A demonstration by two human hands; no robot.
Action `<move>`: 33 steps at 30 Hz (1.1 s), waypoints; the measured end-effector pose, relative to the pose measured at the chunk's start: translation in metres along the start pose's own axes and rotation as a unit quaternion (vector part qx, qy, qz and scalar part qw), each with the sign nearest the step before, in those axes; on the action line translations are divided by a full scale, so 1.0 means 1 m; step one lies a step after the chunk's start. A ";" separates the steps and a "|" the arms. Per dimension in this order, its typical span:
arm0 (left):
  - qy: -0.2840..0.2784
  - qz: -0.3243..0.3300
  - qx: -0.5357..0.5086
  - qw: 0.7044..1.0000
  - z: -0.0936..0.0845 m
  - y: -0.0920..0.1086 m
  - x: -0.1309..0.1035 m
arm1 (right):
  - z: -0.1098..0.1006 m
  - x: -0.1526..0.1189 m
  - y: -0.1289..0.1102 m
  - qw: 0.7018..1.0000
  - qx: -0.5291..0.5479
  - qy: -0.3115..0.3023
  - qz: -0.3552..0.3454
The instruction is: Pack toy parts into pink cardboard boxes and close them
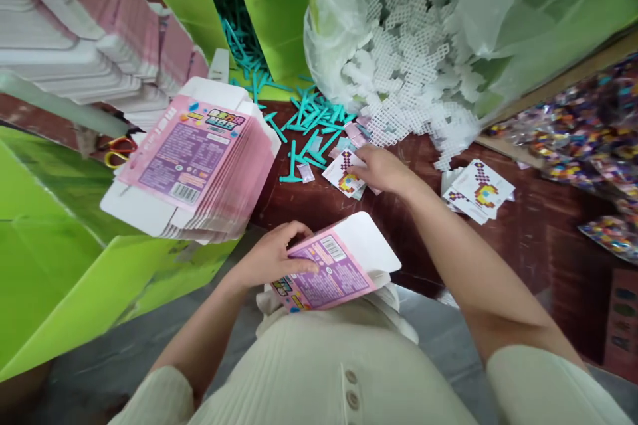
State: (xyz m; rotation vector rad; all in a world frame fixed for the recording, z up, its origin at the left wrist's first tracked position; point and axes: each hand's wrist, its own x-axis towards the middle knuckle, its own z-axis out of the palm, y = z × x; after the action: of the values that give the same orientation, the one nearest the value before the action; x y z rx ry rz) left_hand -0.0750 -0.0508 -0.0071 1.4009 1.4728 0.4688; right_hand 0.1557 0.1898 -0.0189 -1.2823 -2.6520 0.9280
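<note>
At a brown table by green cartons, pink box firmly in left hand, card in right hand's pinch.

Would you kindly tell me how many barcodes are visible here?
2: one barcode on the pink box in the left hand, another barcode atop the box pile farther left; more may be hidden there.

A pink box is held aslant, printed panel up, its white end flap opened. Beyond it, a white pixel-patterned card is touched, face up, at its right edge.
</note>
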 end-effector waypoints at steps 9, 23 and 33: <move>-0.006 -0.013 -0.023 1.000 0.000 -0.010 0.009 | 0.023 0.040 -0.056 0.985 -0.127 -0.111 0.034; 0.010 -0.029 -0.183 0.983 -0.013 -0.037 -0.002 | -0.015 0.005 -0.006 0.930 -0.236 -0.268 -0.091; 0.226 -0.130 -0.147 0.954 -0.014 -0.012 -0.019 | -0.023 -0.034 -0.004 0.940 -0.267 -0.192 -0.092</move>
State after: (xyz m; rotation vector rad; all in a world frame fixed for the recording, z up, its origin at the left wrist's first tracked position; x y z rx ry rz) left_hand -0.0962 -0.0665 -0.0036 0.8796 1.8330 0.8419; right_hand 0.1818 0.1747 0.0093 -0.9585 -3.4268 0.4801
